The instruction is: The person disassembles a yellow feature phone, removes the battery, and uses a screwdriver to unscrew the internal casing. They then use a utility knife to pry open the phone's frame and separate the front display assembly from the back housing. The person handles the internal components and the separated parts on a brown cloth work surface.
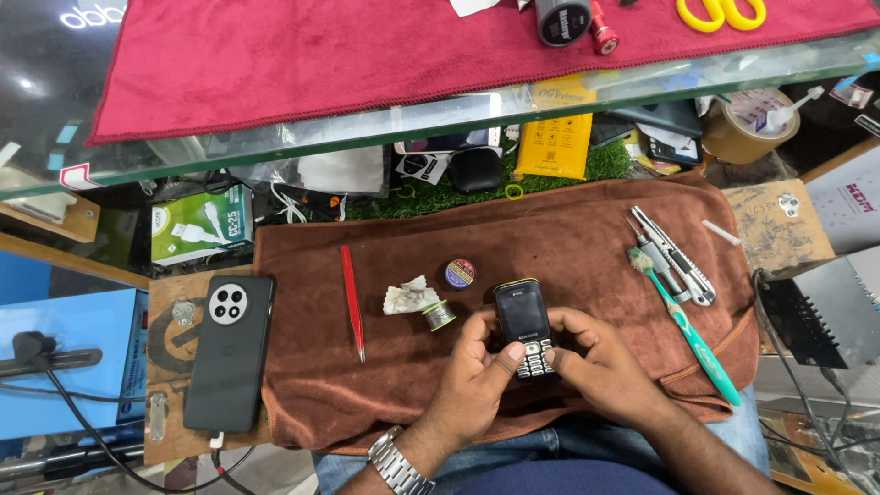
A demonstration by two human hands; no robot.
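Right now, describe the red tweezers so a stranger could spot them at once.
Find the brown towel on the bench. Near its left edge, right of the dark smartphone, lie the red tweezers, tip toward the person. They are the only slim red thing on it.

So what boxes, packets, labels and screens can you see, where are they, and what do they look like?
Keypad phone: small black bar, dark screen, held by the left hand and right hand.
Box: left, under the glass shelf, green and white.
Packet: under the glass, flat, yellow.
Round tin: on the brown cloth, purple and red label.
Smartphone: left of the cloth, dark, face down.
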